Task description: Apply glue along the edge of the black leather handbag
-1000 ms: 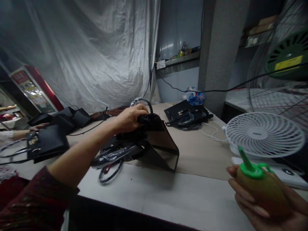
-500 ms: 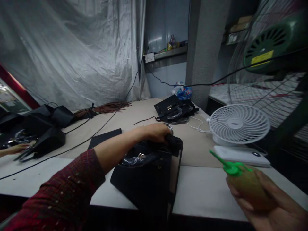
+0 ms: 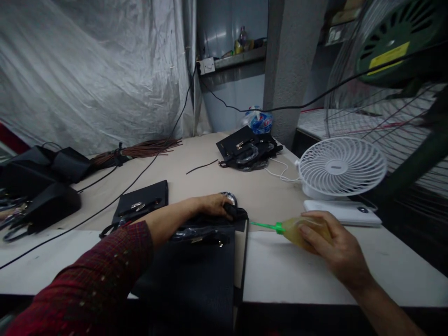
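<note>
The left hand [image 3: 216, 206] curls tightly over the top edge of a black bag [image 3: 196, 275], beside its plastic-wrapped handle [image 3: 229, 198]. The bag is boxy and smooth, with a small metal fitting; a pale beige strip [image 3: 240, 256] runs down its right side, and its lower part reaches past the near edge of the bench [image 3: 287, 275]. The right hand [image 3: 329, 238] wraps around a soft, rounded bottle [image 3: 294, 235] of cloudy yellow plastic. Its thin green nozzle [image 3: 266, 226] points left, the tip near the bag's upper right corner; whether they touch cannot be told. Brown matte sheeting [image 3: 196, 186] covers the back of the bench, and a flatter black bag [image 3: 145, 196] lies beyond the left forearm. A ribbed white fan [image 3: 343, 168] stands at right.

A second ago the bottle is held upright, nozzle up and well apart from the bag; now it is tipped sideways beside it. The bag, then tilted farther back on the bench, now sits at the near edge.
</note>
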### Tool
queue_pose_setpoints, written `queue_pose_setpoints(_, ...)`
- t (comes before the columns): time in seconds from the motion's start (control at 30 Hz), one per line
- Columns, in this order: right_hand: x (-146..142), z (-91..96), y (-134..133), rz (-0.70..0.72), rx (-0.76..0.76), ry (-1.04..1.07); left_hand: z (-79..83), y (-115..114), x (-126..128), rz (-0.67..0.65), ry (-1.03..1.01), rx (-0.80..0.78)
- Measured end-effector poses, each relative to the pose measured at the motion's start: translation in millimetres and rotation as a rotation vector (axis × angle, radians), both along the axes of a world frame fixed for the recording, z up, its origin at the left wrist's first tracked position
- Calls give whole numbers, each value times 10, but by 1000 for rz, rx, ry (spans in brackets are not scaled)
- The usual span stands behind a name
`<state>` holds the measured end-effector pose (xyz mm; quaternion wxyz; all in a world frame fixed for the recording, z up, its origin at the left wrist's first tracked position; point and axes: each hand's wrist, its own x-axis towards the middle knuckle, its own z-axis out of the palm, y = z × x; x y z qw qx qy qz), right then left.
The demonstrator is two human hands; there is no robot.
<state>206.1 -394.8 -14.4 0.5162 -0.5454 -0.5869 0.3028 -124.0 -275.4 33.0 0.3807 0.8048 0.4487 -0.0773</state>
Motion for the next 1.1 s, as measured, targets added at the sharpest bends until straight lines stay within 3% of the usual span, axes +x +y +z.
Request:
queue_pose_setpoints(0.17,-118,24,251,77,168,-213,-114,22,-53,37,-93,-19)
queue_pose_setpoints(0.43,-199,23,434,179,260,-290,-140,8,-27,64,-149,-35)
queue_pose_setpoints(0.83,-238,221,471,403,366,-368,-217,0,-33,85,-148,-2)
queue_pose_setpoints(0.93,-254,250,454,389,414,-401,-223,-2,-28,89,-145,2)
queue_pose_setpoints(1.1,-282,303,404,461,336,-444,-206,-7,-20,83,-145,-6)
